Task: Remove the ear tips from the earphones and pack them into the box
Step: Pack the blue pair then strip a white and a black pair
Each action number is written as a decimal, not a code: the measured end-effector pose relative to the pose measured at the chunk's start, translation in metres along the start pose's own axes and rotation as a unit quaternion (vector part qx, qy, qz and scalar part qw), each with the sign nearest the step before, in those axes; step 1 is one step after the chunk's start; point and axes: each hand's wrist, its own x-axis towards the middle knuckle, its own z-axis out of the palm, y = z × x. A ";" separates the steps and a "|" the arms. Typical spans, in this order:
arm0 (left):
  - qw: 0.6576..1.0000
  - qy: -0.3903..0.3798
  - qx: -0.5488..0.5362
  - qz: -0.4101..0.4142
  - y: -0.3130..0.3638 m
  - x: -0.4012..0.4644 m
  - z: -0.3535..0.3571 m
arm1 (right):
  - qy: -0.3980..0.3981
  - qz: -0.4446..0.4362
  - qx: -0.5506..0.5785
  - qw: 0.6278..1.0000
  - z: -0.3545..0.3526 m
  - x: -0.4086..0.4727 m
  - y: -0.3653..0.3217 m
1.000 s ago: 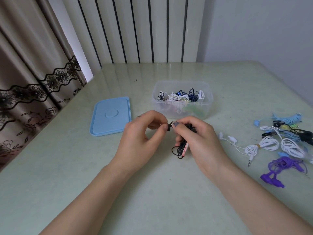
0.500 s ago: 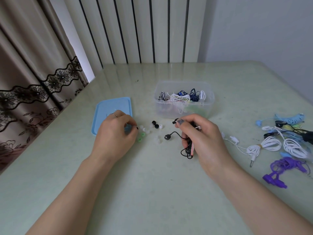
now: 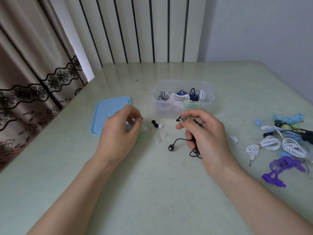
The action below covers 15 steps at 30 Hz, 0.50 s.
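My right hand [image 3: 206, 138] is shut on a bundled black earphone [image 3: 194, 150]. Its thumb and forefinger pinch one bud [image 3: 178, 119], while the other bud [image 3: 171, 148] hangs down onto the table. My left hand [image 3: 118, 131] hovers over a small scatter of loose ear tips. Its fingers are curled and apart, with nothing visible between them. The scatter includes two black ear tips [image 3: 154, 123], a white one [image 3: 160, 126], green ones [image 3: 141, 137] and clear ones [image 3: 159, 140]. Behind stands the clear plastic box [image 3: 209, 106], open and holding several coiled earphones.
The blue lid [image 3: 105, 116] lies flat left of the box, partly under my left hand. At the right lie more earphones: white coils [image 3: 269, 143], a purple set [image 3: 281, 167] and a light blue set [image 3: 288, 118]. A curtain hangs beyond the table's left edge.
My hands were together on the earphone, then parted. The left hand moved left to the ear tip scatter by the lid. One bud now hangs free from my right hand.
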 end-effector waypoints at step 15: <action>0.965 -0.127 -0.229 -0.003 0.037 -0.021 0.024 | -0.061 -0.003 -0.051 0.997 -0.002 -0.004 0.004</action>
